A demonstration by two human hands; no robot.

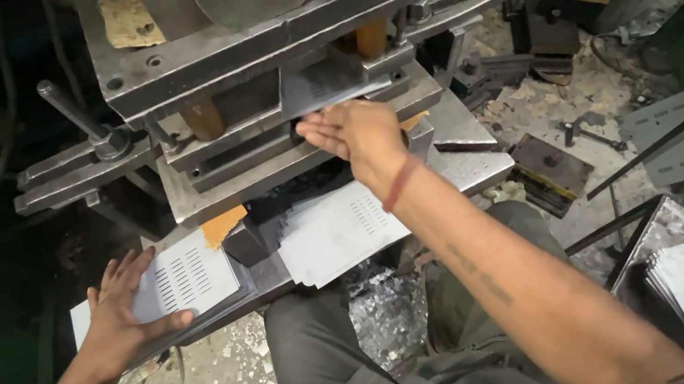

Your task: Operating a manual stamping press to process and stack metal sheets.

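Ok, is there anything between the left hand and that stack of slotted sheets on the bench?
Nothing visible does. The left hand already lies flat on the stack of slotted sheets, fingers spread over its near edge. The right hand is apart from it, reaching into the press gap above.

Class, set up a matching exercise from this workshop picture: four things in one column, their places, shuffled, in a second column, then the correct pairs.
Things:
1. left hand
2. right hand
3. red thread band
4. black-handled lever

Places:
A. around the right wrist
B. sticking up on the press's left clamp arm
C. flat on the stack of slotted metal sheets
D. at the press die opening, fingers on a sheet

Pairs: 1-C, 2-D, 3-A, 4-B
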